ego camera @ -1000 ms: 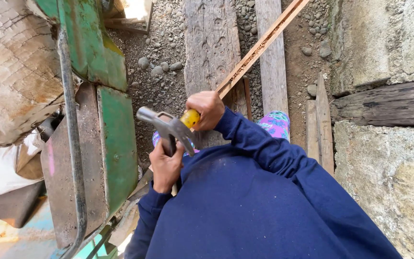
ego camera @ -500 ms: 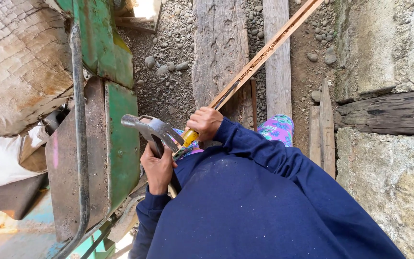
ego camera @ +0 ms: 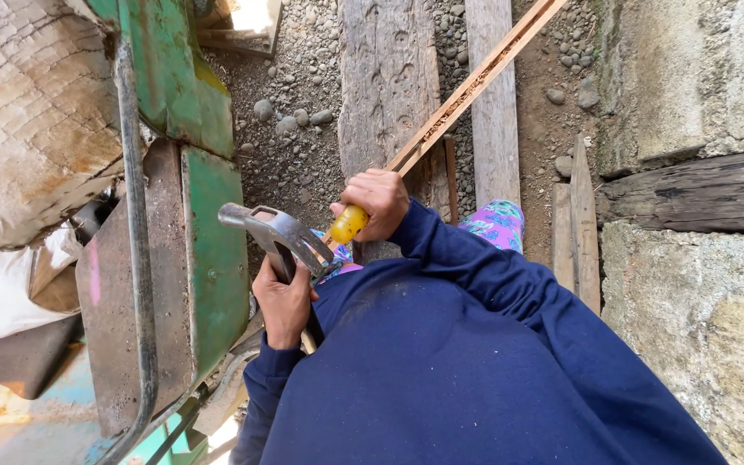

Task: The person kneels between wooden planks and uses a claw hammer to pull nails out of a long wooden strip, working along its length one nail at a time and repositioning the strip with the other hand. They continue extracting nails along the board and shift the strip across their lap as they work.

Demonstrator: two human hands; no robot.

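While the right hand [ego camera: 379, 200] wraps fingers tight round a yellow-handled chisel [ego camera: 348, 224] set on the thin strip [ego camera: 467, 86], left hand [ego camera: 284, 301] grips the hammer [ego camera: 273, 232] raised just beside it, mid-strike step; next calls for a square blow on the yellow butt.

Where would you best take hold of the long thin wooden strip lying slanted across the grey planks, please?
Probably at mid-length on the long thin wooden strip, coming from above and pinching its two narrow edges. That stretch lies bare over the grey planks, while the right hand covers its near end.
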